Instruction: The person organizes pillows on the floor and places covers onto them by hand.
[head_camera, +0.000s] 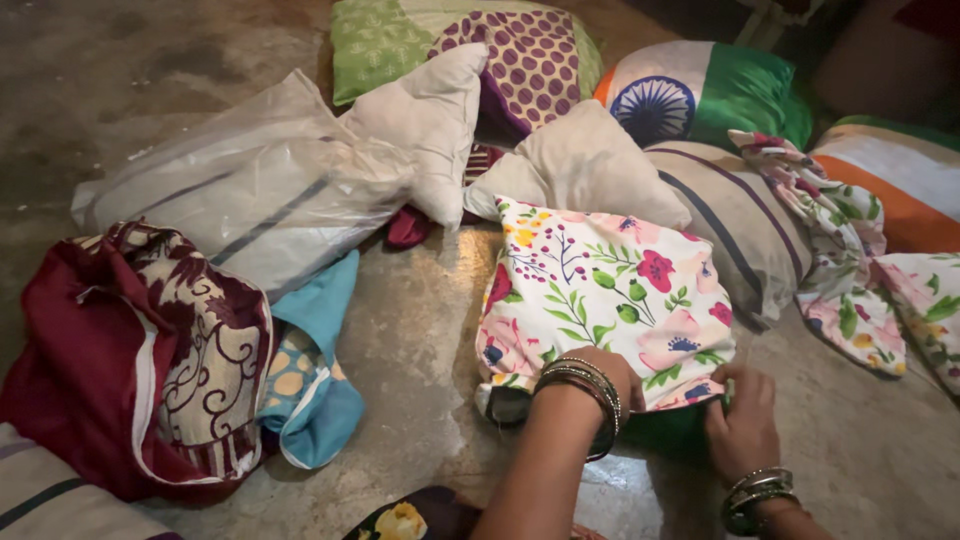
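My left hand (600, 375) and right hand (742, 418) both clenched on near edge of floral cushion cover (610, 290) — cushion flat on concrete floor (420, 340), white pillow (585, 165) just behind, maroon cover (120, 360) well apart.

I can't see my left hand's (600, 375) fingers, tucked under the floral pillow cover (605, 290); the green cloth (665, 430) beneath is mostly hidden, and the striped pillow (50, 500) is cut off at the corner
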